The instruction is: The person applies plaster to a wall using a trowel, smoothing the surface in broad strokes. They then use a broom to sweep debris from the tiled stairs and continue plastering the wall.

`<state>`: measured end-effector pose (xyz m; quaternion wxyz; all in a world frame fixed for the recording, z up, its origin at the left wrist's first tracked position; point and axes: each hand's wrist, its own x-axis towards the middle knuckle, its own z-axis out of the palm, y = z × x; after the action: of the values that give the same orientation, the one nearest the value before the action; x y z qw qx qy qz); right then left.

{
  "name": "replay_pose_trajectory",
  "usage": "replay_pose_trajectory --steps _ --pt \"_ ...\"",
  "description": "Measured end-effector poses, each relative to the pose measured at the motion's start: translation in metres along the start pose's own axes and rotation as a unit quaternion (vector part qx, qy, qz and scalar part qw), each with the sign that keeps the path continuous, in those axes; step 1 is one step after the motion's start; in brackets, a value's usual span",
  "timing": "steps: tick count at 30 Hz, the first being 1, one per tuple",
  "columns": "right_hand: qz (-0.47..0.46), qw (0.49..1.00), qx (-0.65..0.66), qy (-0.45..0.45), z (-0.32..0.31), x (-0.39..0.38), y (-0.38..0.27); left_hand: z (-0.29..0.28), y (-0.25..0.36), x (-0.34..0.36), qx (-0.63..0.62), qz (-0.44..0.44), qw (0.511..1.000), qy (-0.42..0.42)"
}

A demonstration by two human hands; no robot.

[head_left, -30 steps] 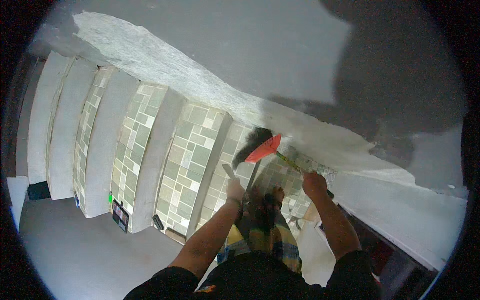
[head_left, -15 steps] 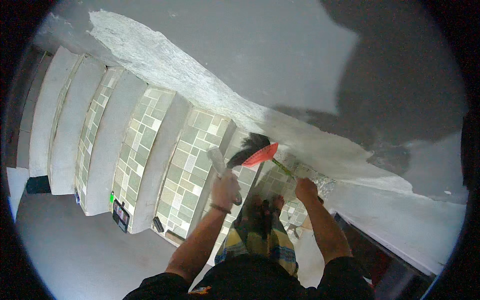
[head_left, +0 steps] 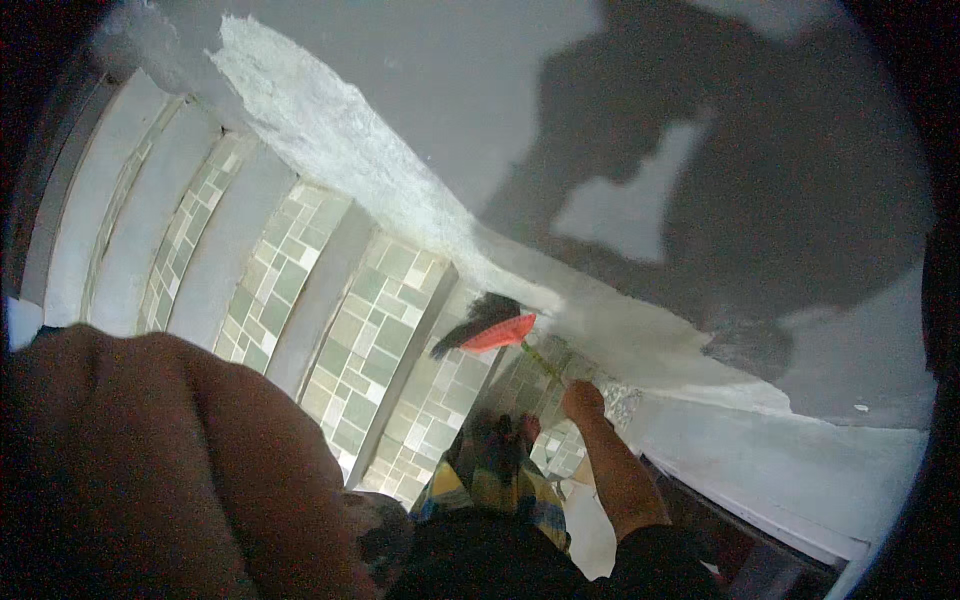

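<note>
1. Right hand: my right hand point(head_left: 583, 400) was wrapped around the thin, yellow-green, rod-shaped handle point(head_left: 541, 361) of a broom, fingers folded in a firm grip.
2. Broom position: its red, fan-shaped head point(head_left: 500, 334), apparently plastic, and its dark, soft-looking bristles point(head_left: 482, 316) were over the stairs, near the foot of the wall. Contact between bristles and tile could not be confirmed.
3. Key relation: from my right hand, the head lay up and to the left in view. The long axis ran along that same slant, with the bristles at the far end, splayed leftward. Of my 2 hands, the right was the nearer, being on the handle itself.
4. Left hand: my left hand point(head_left: 170, 470) loomed large and blurred at lower left, close to the lens and well apart from the broom. The fingers looked bent; I could not tell whether they held anything.
5. Surroundings: steps with green-grey and cream rectangular tiles point(head_left: 360, 350) ran off to the left. A grey plastered wall point(head_left: 470, 90) with a rough, pale lower band rose beyond, bearing a broad dark shadow point(head_left: 790, 190). A bare foot point(head_left: 530, 428) showed below the broom.
</note>
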<state>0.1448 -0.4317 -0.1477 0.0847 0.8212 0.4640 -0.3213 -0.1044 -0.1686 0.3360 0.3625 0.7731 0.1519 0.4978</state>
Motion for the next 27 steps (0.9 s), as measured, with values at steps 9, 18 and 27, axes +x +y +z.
replay_pose_trajectory --steps 9,18,27 --pt "0.066 0.996 0.056 -0.006 0.044 0.019 0.010 -0.032 0.004 -0.017 0.060 -0.061 0.995 0.059" --pt "0.028 0.998 0.028 0.048 0.042 0.031 0.024 -0.033 -0.007 -0.030 0.052 -0.086 0.989 0.104" --pt "0.032 0.999 -0.008 0.014 0.014 -0.009 -0.003 -0.028 0.015 -0.030 -0.009 -0.044 0.988 0.145"
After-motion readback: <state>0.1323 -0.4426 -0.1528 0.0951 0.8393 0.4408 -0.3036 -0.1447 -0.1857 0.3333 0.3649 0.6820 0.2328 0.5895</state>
